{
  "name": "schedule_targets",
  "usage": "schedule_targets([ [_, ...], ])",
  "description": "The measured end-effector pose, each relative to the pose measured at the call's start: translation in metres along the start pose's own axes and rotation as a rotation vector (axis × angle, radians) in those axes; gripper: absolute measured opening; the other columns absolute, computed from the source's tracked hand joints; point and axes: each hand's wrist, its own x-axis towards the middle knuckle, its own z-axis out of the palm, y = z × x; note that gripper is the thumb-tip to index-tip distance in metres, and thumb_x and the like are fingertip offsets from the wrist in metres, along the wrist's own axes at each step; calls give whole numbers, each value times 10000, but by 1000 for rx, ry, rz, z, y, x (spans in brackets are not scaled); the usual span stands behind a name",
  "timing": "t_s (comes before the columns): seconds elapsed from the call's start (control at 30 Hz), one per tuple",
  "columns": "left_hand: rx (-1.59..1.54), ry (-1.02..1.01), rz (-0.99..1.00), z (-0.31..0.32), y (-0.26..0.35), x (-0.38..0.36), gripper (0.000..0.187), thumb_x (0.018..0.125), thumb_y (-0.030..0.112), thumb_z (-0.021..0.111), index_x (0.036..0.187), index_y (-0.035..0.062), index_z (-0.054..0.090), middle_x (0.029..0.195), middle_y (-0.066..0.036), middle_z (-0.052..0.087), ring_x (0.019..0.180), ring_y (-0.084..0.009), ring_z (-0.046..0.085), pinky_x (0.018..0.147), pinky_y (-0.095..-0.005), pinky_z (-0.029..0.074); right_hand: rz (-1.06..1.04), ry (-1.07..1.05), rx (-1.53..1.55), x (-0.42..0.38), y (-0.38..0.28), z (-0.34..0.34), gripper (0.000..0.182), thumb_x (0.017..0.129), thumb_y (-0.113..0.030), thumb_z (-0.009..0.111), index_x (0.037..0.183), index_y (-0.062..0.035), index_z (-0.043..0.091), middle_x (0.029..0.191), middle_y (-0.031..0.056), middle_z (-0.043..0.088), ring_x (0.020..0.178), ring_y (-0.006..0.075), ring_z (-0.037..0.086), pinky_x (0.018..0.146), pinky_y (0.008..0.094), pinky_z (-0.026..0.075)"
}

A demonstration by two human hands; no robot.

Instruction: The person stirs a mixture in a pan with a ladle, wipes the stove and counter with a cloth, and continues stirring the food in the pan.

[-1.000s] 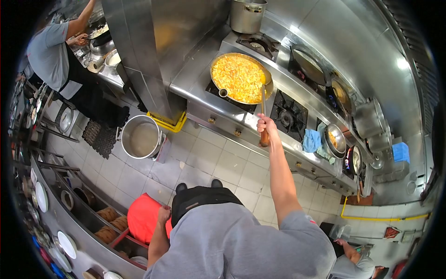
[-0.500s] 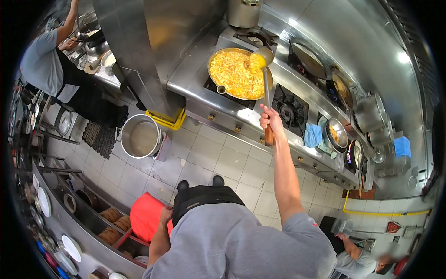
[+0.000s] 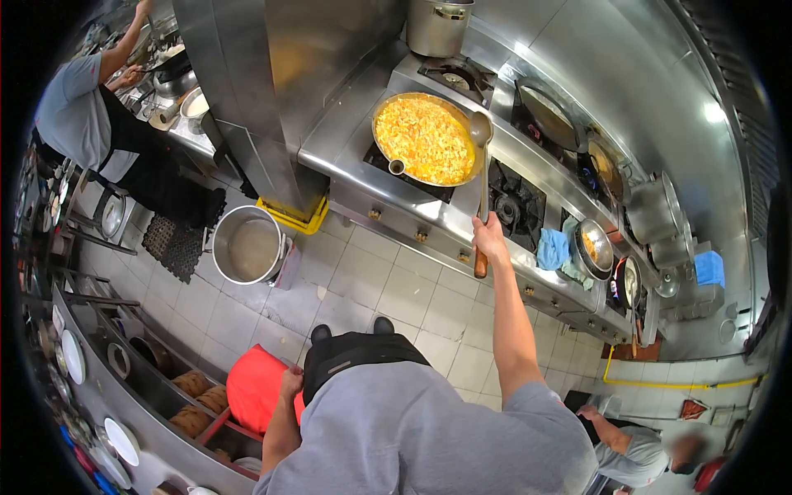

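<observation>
My right hand [image 3: 490, 237] is closed around the wooden handle of a long metal ladle [image 3: 483, 169]. The ladle's bowl overlaps the right rim of a wide pan [image 3: 380, 157], which is full of a chunky yellow and orange food mixture [image 3: 422, 136]. This pan sits on the stove at the left. Down by my hip, my left hand [image 3: 292, 382] is closed at the edge of a bulging red bag [image 3: 254, 388], its fingers curled.
Beside the pan is a bare burner [image 3: 516, 202]. Blue cloth [image 3: 553, 249] and small pans [image 3: 592, 247] lie farther right. A big pot [image 3: 247, 247] stands on the floor. Co-workers stand at left [image 3: 74, 107] and lower right [image 3: 635, 454]. Shelving [image 3: 157, 412] curves behind me.
The ladle's bowl has moved from over the food to the pan's right rim, and my right hand has shifted slightly right and down. The co-worker at lower right has moved an arm.
</observation>
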Motion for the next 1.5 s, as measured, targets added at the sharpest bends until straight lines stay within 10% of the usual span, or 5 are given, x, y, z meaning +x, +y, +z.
schedule_targets([
  [0.13, 6, -60, 194, 0, -65, 27, 221, 720, 17, 479, 888, -27, 616, 769, -145, 630, 696, -234, 605, 612, -324, 473, 37, -36, 6, 10, 17, 20, 163, 896, -161, 482, 960, -26, 416, 619, 22, 426, 420, 129, 448, 358, 288, 385],
  [0.3, -7, 3, 12, -8, -44, 15, 230, 711, 30, 487, 890, -34, 617, 785, -170, 637, 733, -260, 618, 651, -338, 481, 317, -347, 979, 25, 5, 15, 186, 926, -191, 460, 1059, -61, 452, 608, -47, 340, 433, 33, 299, 365, 185, 267],
  [0.53, 47, 44, 59, -9, -46, 31, 236, 726, 39, 495, 915, -27, 619, 822, -159, 647, 766, -250, 621, 680, -333, 486, 284, -477, 1155, 12, 9, -5, 225, 930, -200, 456, 1114, -71, 446, 620, -40, 350, 431, 25, 305, 350, 169, 261],
  [1.17, 127, 5, 50, 7, -17, 19, 242, 751, 52, 468, 917, -28, 625, 760, -172, 642, 709, -255, 627, 644, -349, 487, 4, -257, 219, -93, -32, -17, 233, 917, -164, 457, 1102, -34, 399, 595, 0, 393, 398, 91, 371, 367, 281, 344],
  [1.5, -32, 5, 56, 12, 18, -34, 162, 753, 9, 460, 840, -31, 591, 698, -101, 604, 634, -195, 571, 586, -308, 459, -31, -16, -88, -7, 20, -2, 209, 880, -165, 497, 964, -1, 399, 613, 57, 461, 425, 171, 491, 388, 323, 411],
])
